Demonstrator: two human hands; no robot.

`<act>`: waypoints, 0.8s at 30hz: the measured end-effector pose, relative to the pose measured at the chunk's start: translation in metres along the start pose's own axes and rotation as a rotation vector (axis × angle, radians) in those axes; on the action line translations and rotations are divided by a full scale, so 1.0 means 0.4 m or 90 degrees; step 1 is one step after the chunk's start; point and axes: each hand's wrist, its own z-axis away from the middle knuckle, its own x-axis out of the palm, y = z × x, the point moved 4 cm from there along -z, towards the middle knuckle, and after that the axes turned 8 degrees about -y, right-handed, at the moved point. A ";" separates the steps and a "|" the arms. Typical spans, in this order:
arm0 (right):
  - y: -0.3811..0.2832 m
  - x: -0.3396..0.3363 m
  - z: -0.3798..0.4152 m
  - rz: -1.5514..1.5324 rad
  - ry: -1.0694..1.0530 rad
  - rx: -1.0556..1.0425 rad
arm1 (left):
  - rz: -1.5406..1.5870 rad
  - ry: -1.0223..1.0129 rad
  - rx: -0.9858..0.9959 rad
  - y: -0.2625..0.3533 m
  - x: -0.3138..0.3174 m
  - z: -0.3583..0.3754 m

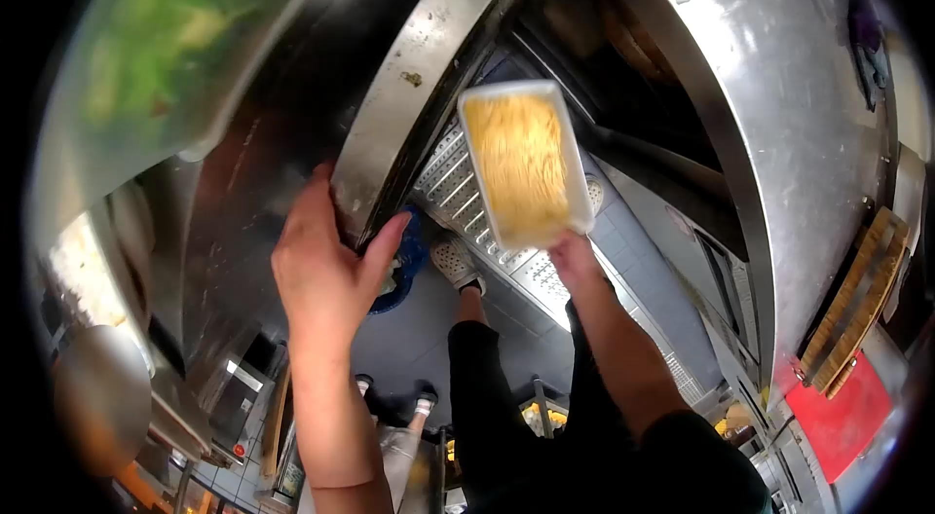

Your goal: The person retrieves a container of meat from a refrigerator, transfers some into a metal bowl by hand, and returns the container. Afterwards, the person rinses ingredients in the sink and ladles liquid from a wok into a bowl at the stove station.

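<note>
My right hand (575, 263) grips the near end of a white rectangular tub (579, 159). Inside the tub is a yellow, stringy-looking food (521, 159); blur keeps me from telling its kind. My left hand (326, 241) is closed round the near end of a thick metal door (414, 76), thumb on one side and fingers on the other. The door stands swung out from a steel cabinet with a dark opening (623, 37), and the tub is held between the two, above the floor.
A steel counter (721, 18) curves along the right, with a wooden board (857, 300) and a red board (840, 417) on that side. Below lie perforated metal floor plates (467, 178) and a blue basket (413, 246). Another person's feet (425, 399) show behind.
</note>
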 end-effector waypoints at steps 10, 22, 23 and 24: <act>-0.400 0.377 -0.357 -0.315 -0.029 -0.235 | 0.053 -0.007 0.004 -0.008 0.018 -0.006; -0.505 0.370 -0.530 0.276 -0.175 -0.343 | 0.005 -0.008 -0.040 -0.012 0.015 -0.025; -0.423 0.342 -0.456 0.239 -0.105 -0.204 | 0.001 0.000 -0.026 -0.007 0.012 -0.023; -0.350 0.323 -0.333 0.439 -0.065 -0.129 | -0.011 0.007 -0.011 -0.002 0.005 -0.020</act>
